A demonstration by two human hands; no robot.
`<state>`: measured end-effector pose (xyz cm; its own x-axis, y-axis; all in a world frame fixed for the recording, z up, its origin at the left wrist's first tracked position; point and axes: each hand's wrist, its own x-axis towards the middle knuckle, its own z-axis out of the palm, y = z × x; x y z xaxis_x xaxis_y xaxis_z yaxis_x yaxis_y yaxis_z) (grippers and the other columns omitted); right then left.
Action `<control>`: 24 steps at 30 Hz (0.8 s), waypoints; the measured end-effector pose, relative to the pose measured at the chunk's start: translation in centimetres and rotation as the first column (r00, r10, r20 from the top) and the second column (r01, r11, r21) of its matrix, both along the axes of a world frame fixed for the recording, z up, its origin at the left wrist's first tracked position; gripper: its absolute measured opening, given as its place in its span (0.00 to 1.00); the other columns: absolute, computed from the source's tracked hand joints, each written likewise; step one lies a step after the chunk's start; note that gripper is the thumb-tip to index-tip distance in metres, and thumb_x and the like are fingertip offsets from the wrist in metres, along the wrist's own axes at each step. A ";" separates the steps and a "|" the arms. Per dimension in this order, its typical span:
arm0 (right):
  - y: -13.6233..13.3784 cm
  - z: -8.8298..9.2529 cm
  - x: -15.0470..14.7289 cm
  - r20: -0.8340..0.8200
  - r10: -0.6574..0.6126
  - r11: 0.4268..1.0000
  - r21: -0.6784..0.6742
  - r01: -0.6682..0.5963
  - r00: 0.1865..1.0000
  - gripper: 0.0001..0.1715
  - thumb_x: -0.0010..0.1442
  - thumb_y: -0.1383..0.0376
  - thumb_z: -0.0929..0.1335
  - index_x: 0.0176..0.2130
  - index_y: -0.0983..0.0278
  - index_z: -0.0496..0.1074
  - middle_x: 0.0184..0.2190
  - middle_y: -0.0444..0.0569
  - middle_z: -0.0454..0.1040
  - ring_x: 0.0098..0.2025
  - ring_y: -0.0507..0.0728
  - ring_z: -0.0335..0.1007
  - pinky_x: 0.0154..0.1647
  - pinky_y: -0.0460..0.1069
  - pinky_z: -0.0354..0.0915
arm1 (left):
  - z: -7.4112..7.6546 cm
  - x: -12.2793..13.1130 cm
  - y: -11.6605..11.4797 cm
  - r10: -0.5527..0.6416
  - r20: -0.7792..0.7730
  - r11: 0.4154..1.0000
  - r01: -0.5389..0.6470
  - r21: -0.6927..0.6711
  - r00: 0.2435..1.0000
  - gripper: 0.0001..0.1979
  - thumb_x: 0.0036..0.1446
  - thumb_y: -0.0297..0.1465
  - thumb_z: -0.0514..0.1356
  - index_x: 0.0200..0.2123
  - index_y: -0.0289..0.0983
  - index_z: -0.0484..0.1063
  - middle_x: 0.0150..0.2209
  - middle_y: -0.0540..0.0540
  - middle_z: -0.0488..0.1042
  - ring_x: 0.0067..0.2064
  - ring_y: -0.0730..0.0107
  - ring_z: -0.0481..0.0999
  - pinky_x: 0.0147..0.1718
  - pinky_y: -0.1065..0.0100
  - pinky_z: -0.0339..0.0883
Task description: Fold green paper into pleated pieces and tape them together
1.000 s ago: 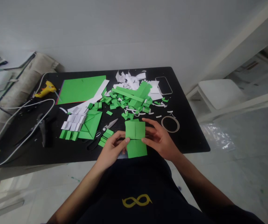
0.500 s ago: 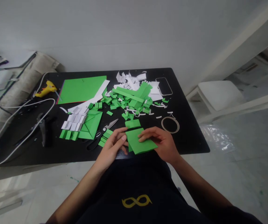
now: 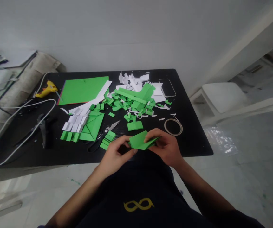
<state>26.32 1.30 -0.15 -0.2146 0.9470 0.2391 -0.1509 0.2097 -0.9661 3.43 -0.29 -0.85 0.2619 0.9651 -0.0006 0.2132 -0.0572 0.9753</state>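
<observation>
Between my hands, above the table's front edge, is a folded piece of green paper (image 3: 138,140). My left hand (image 3: 117,152) grips its left side, thumb in front and fingers behind. My right hand (image 3: 166,145) pinches the right side, where the paper bends upward along a crease. A small folded green paper piece (image 3: 134,125) lies on the table just beyond. Black-handled scissors (image 3: 106,131) rest to the left of my left hand, partly beside several folded green strips (image 3: 109,138).
Green and white paper scraps (image 3: 136,98) heap at the back middle. Farther left are green sheets (image 3: 85,90), a folded green and white paper construction (image 3: 84,125), a yellow glue gun (image 3: 48,89) with a looping white cable, and black pliers (image 3: 43,130). A tape ring (image 3: 173,127) lies right.
The green paper, flat and facing up before, is now tilted and bent along a crease. My left thumb has moved down and right to its lower edge.
</observation>
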 end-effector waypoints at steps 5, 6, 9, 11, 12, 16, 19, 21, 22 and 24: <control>0.1 -0.3 0.3 -0.088 -0.111 0.975 -0.202 0.092 0.990 0.16 0.52 0.69 0.83 0.40 0.54 0.84 0.38 0.43 0.82 0.45 0.59 0.80 0.54 0.57 0.76 | 0.4 -0.1 0.6 0.024 -0.094 0.975 -0.003 0.222 0.995 0.02 0.65 0.31 0.68 0.37 0.40 0.79 0.37 0.48 0.81 0.41 0.66 0.79 0.43 0.66 0.69; 0.2 -0.2 0.3 -0.110 -0.148 0.956 -0.268 0.114 0.983 0.17 0.50 0.68 0.83 0.39 0.54 0.84 0.38 0.43 0.83 0.45 0.59 0.80 0.53 0.56 0.77 | 0.6 -0.3 0.7 0.028 -0.094 0.969 -0.004 0.248 0.995 0.03 0.65 0.31 0.68 0.37 0.40 0.79 0.38 0.47 0.82 0.42 0.66 0.79 0.44 0.65 0.70; 0.5 0.0 0.3 -0.175 -0.252 0.889 -0.430 0.156 0.952 0.17 0.47 0.66 0.85 0.37 0.56 0.83 0.37 0.42 0.83 0.43 0.58 0.80 0.50 0.54 0.77 | 1.1 -0.8 0.8 0.030 -0.090 0.961 -0.004 0.275 0.995 0.04 0.65 0.32 0.68 0.36 0.39 0.79 0.38 0.47 0.82 0.41 0.65 0.80 0.45 0.64 0.70; 0.8 0.1 0.2 -0.219 -0.299 0.840 -0.523 0.148 0.929 0.18 0.46 0.65 0.85 0.38 0.57 0.83 0.38 0.42 0.83 0.42 0.56 0.80 0.48 0.52 0.77 | 1.4 -1.0 0.8 0.020 -0.063 0.972 -0.004 0.234 0.998 0.05 0.65 0.32 0.68 0.36 0.39 0.78 0.38 0.47 0.82 0.41 0.66 0.80 0.44 0.65 0.71; 1.0 0.1 0.2 -0.239 -0.318 0.812 -0.568 0.134 0.918 0.20 0.46 0.65 0.85 0.39 0.58 0.83 0.39 0.42 0.83 0.42 0.56 0.80 0.47 0.51 0.77 | 1.4 -1.1 0.8 0.014 -0.042 0.980 -0.006 0.197 0.999 0.05 0.65 0.32 0.68 0.35 0.39 0.78 0.37 0.47 0.82 0.40 0.66 0.80 0.43 0.65 0.71; 1.2 0.0 0.2 -0.261 -0.324 0.719 -0.692 0.058 0.909 0.27 0.44 0.66 0.85 0.44 0.57 0.81 0.40 0.42 0.83 0.39 0.54 0.79 0.39 0.48 0.75 | 1.4 -1.3 0.7 0.023 0.058 1.000 -0.023 0.002 0.998 0.08 0.65 0.36 0.67 0.35 0.38 0.77 0.35 0.47 0.79 0.37 0.67 0.76 0.37 0.67 0.69; 1.1 -0.4 0.4 -0.240 -0.271 0.694 -0.720 0.016 0.932 0.28 0.47 0.65 0.84 0.48 0.56 0.82 0.41 0.44 0.82 0.40 0.55 0.78 0.37 0.48 0.74 | 1.3 -1.3 0.8 0.041 0.106 0.994 -0.030 -0.103 0.994 0.11 0.63 0.39 0.68 0.34 0.38 0.76 0.33 0.48 0.76 0.34 0.68 0.73 0.33 0.69 0.66; 1.0 -0.6 0.5 -0.211 -0.211 0.699 -0.715 -0.004 0.955 0.24 0.50 0.62 0.83 0.48 0.56 0.82 0.44 0.45 0.82 0.43 0.56 0.78 0.39 0.49 0.74 | 1.2 -1.4 0.9 0.041 0.129 0.991 -0.025 -0.128 0.991 0.12 0.63 0.40 0.68 0.33 0.37 0.77 0.31 0.49 0.75 0.33 0.69 0.72 0.33 0.69 0.65; 0.9 -0.6 0.5 -0.183 -0.176 0.709 -0.705 -0.004 0.967 0.22 0.52 0.60 0.82 0.47 0.56 0.83 0.45 0.46 0.82 0.45 0.57 0.78 0.41 0.50 0.74 | 1.2 -1.4 1.0 0.037 0.141 0.991 -0.018 -0.133 0.989 0.13 0.63 0.41 0.68 0.33 0.37 0.77 0.30 0.49 0.75 0.33 0.70 0.71 0.33 0.69 0.65; 0.8 -0.6 0.5 -0.101 -0.111 0.746 -0.666 0.016 0.989 0.18 0.57 0.56 0.80 0.46 0.57 0.84 0.48 0.48 0.82 0.49 0.59 0.78 0.48 0.52 0.73 | 1.2 -1.5 1.2 0.023 0.167 0.989 0.001 -0.145 0.986 0.13 0.64 0.41 0.67 0.33 0.38 0.77 0.29 0.50 0.75 0.33 0.70 0.72 0.34 0.70 0.66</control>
